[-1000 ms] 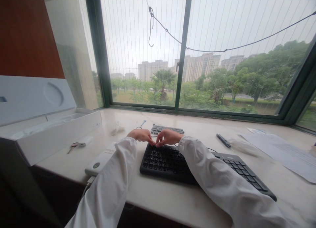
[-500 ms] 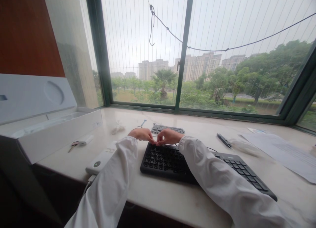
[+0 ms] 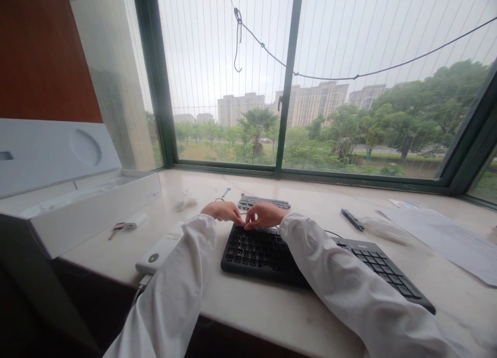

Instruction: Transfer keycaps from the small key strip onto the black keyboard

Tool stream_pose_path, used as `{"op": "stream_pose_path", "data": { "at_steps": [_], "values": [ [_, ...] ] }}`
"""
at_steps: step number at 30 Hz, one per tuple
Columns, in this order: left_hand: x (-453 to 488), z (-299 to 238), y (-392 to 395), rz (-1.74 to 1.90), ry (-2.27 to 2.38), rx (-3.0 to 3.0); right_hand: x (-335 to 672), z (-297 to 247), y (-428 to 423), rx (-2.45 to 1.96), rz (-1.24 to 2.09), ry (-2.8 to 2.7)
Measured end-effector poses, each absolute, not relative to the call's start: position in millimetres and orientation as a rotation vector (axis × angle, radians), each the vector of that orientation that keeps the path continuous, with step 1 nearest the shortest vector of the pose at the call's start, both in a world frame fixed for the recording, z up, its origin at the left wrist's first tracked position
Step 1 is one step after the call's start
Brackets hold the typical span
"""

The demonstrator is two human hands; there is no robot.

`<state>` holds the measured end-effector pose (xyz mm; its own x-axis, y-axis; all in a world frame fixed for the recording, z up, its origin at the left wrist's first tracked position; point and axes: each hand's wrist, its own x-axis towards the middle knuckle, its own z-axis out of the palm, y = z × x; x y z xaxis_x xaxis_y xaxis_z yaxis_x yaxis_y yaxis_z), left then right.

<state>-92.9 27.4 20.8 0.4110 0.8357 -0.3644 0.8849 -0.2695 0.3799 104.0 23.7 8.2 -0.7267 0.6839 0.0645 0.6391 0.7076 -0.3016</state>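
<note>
A black keyboard [image 3: 252, 249] lies at a slant on the counter. Its left and middle part shows bare key sockets, while the number pad [image 3: 384, 270] at its right end has its keys. At the upper left edge of the keyboard my left hand [image 3: 223, 211] and my right hand [image 3: 264, 214] meet, fingertips pinched together. Whatever sits between the fingers is too small to make out. Just behind my hands lie rows of loose dark keycaps [image 3: 264, 202]. My right sleeve covers part of the keyboard's middle.
An open white box [image 3: 97, 208] stands at the left. Nearer me are a key [image 3: 116, 228] and a white power bank [image 3: 155, 257] with a cable. Small light scraps [image 3: 185, 202] lie behind. At the right are a dark pen-like object [image 3: 352, 220], clear plastic [image 3: 384, 229] and paper sheets [image 3: 446, 239].
Almost nothing differs. Both hands stay pinched at the same corner of the keyboard, and the view has shifted very slightly.
</note>
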Motion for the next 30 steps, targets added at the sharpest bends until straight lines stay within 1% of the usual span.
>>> {"op": "stream_pose_path", "data": {
  "at_steps": [13, 30],
  "values": [
    [-93.2, 19.2, 28.9, -0.133, 1.478, 2.117, 102.6, 12.7, 17.8, -1.056, 0.255, -2.795],
    [-92.1, 21.7, 24.8, -0.121, 1.460, 2.113, 104.2, 16.0, 16.1, -1.017, 0.230, -2.824]
  ]
}}
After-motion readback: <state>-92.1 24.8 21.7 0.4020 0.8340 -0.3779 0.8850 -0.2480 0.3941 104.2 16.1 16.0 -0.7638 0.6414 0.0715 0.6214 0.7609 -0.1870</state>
